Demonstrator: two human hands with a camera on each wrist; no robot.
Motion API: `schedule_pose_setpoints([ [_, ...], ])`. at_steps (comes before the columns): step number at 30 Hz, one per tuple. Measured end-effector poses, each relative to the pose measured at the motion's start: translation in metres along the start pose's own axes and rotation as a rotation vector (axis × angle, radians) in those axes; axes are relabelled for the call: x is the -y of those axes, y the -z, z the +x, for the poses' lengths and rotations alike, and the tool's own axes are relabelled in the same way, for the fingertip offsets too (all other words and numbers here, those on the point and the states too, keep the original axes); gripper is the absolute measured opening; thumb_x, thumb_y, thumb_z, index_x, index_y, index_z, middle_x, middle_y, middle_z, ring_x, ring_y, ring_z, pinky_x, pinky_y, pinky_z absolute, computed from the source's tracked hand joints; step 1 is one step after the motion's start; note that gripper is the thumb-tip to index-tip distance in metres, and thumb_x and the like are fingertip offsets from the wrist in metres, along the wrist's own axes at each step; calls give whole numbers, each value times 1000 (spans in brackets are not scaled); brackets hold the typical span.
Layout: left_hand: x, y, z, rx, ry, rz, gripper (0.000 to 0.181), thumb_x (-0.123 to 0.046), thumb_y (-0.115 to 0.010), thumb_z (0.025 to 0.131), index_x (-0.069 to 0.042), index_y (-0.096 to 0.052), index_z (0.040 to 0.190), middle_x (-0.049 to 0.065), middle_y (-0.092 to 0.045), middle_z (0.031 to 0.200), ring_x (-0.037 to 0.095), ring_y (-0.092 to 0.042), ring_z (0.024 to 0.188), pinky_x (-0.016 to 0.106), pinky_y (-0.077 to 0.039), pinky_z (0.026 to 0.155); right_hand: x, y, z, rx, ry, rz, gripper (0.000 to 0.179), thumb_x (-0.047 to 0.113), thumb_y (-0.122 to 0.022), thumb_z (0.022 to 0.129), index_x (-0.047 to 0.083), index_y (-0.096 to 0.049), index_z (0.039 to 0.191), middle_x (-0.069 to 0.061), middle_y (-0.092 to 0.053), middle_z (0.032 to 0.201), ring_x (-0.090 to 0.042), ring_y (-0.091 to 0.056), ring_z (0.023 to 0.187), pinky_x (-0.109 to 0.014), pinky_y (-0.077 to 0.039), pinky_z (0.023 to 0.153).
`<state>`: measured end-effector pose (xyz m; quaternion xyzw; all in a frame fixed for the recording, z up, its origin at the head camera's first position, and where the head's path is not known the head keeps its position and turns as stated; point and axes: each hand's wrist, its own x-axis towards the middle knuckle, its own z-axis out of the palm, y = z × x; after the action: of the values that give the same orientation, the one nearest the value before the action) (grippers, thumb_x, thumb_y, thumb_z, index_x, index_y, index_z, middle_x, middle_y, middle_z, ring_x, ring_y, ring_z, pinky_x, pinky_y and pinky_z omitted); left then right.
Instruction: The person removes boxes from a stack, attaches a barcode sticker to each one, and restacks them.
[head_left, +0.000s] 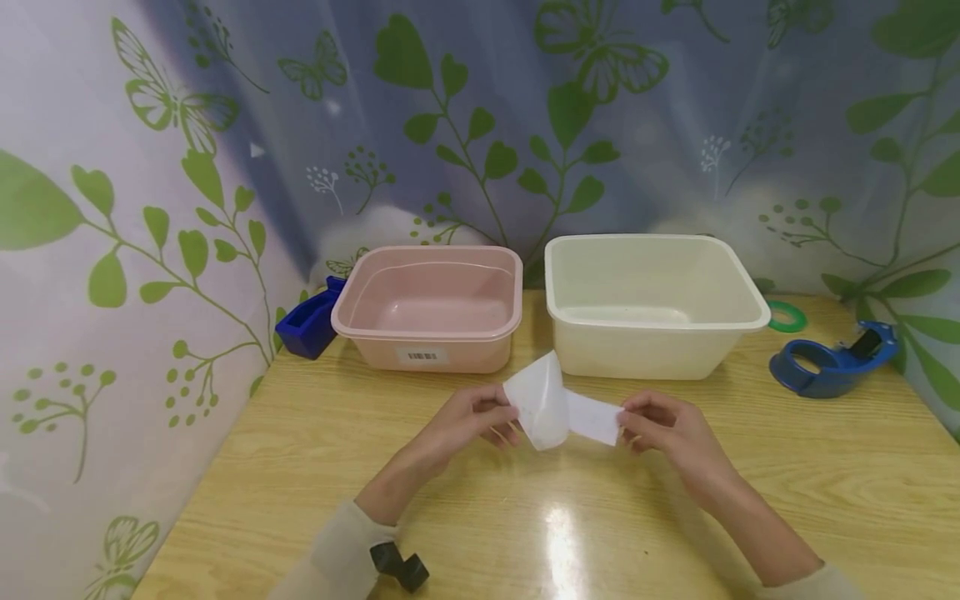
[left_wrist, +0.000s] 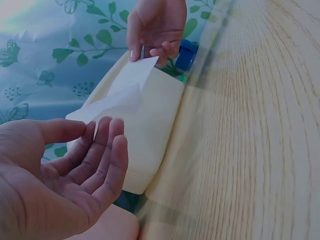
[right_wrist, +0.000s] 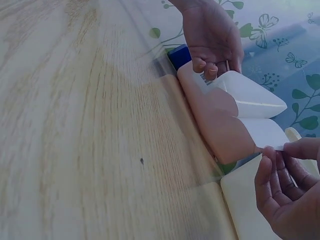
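Observation:
In the head view, a creased white sheet of paper point(head_left: 542, 404) is held up between both hands, above the wooden table. My left hand point(head_left: 474, 417) pinches its left edge between thumb and fingertips. With thumb and forefinger, my right hand point(head_left: 671, 429) pinches the far end of a narrower flat white strip point(head_left: 592, 417). This strip meets the wider, curled part in the middle; whether they are one piece I cannot tell. The wider part looks slightly glossy. In the right wrist view, the paper point(right_wrist: 252, 95) bends into a fold between the hands.
Behind the hands stand a pink basin point(head_left: 431, 350) and a cream basin point(head_left: 637, 346), side by side. A dark blue holder point(head_left: 306, 329) is left of the pink one. On the right lie a green tape ring point(head_left: 787, 317) and a blue tape dispenser point(head_left: 825, 367). A patterned curtain hangs behind.

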<state>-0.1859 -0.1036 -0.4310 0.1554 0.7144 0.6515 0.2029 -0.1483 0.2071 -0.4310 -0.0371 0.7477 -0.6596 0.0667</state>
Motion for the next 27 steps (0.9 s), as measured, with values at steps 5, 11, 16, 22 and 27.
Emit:
schedule_pose_setpoints([
  [5,0,0,0,-2,13,5,18,-12,-64,102,4,-66,108,31,-70,107,24,-73,85,47,-62,81,-3,8,-3,-7,4,3,23,14,-70,101,-5,-64,111,0,-71,94,-18,-69,82,-34,-61,72],
  [11,2,1,0,1,10,13,18,-13,-64,102,4,-66,108,27,-71,104,24,-73,84,45,-63,79,-4,16,-6,-23,7,51,14,10,-69,101,-2,-66,108,0,-73,90,-16,-69,80,-32,-60,70],
  [16,3,2,-1,6,25,21,20,-15,-64,102,3,-67,110,22,-73,104,24,-73,85,45,-62,81,-5,23,-8,-36,-10,50,13,10,-69,101,0,-67,108,0,-73,89,-18,-70,81,-32,-60,70],
  [22,5,3,-3,34,30,44,19,-16,-62,103,3,-65,104,14,-74,97,25,-73,86,48,-62,84,-5,29,-9,-61,-11,72,11,9,-70,100,2,-68,107,0,-73,90,-17,-70,80,-32,-61,69],
  [27,6,3,-4,58,53,49,20,-17,-64,103,2,-65,103,12,-75,94,31,-74,90,50,-61,86,-6,33,-10,-67,5,96,7,8,-70,100,4,-69,105,0,-73,88,-16,-70,78,-32,-61,69],
])
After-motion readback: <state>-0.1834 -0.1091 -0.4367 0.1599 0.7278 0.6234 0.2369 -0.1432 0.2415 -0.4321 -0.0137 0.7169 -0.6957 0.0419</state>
